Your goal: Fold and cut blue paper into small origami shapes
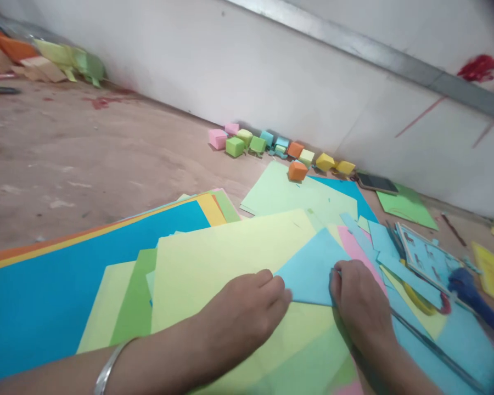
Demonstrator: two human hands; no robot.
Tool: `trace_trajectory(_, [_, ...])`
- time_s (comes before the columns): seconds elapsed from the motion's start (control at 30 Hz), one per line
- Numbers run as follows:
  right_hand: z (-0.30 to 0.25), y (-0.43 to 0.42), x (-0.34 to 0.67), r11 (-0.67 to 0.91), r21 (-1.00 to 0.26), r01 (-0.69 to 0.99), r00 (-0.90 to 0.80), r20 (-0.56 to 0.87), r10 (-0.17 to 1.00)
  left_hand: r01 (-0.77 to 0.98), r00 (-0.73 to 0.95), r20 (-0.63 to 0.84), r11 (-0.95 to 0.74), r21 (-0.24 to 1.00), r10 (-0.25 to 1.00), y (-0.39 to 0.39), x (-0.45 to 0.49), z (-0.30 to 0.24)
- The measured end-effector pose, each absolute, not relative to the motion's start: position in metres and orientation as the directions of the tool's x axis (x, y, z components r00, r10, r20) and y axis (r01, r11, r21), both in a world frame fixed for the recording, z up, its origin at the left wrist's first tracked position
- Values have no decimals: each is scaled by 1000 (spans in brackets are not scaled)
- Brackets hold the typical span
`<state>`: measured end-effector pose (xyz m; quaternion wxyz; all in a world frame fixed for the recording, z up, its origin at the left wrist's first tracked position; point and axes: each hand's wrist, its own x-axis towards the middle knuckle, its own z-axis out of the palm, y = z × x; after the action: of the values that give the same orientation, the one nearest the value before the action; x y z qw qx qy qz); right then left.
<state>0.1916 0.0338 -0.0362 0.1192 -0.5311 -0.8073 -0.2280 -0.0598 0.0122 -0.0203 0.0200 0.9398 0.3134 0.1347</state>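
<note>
A light blue paper triangle [310, 269] lies on a pale yellow sheet [226, 252]. My left hand [247, 312] has its fingers curled and pressed against the triangle's left corner. My right hand [360, 304] presses down on the triangle's lower right edge with closed fingers. A silver bangle [107, 370] sits on my left wrist. Under the yellow sheet lie green sheets and a large blue sheet [66, 280].
A row of small coloured paper cubes [271, 148] lines the white wall. A phone [377, 182] lies on a green sheet at the right. Scissors with blue handles [469, 288], a ruler and paper scraps lie right of my hands. Folded paper shapes [61, 60] sit at the far left.
</note>
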Motion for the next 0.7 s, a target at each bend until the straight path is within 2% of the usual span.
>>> trace_trajectory(0.1, [-38, 35, 190, 326, 204, 923, -382, 392, 837, 543, 815, 187, -835, 86, 549, 12, -55, -14])
trace_trajectory(0.27, [-39, 34, 186, 286, 243, 927, -363, 381, 851, 538, 842, 49, -842, -31, 537, 2, -22, -4])
trace_trajectory(0.37, [-39, 34, 185, 273, 212, 938, -337, 387, 858, 591, 805, 22, -800, -105, 593, -1, 0, -2])
trace_trajectory(0.5, [-41, 36, 187, 274, 124, 954, -301, 354, 886, 658, 747, -36, -745, -109, 664, 0, 17, 2])
trace_trajectory(0.7, [-47, 40, 190, 301, 173, 938, -346, 417, 841, 695, 697, -117, -707, -130, 707, -9, 10, 6])
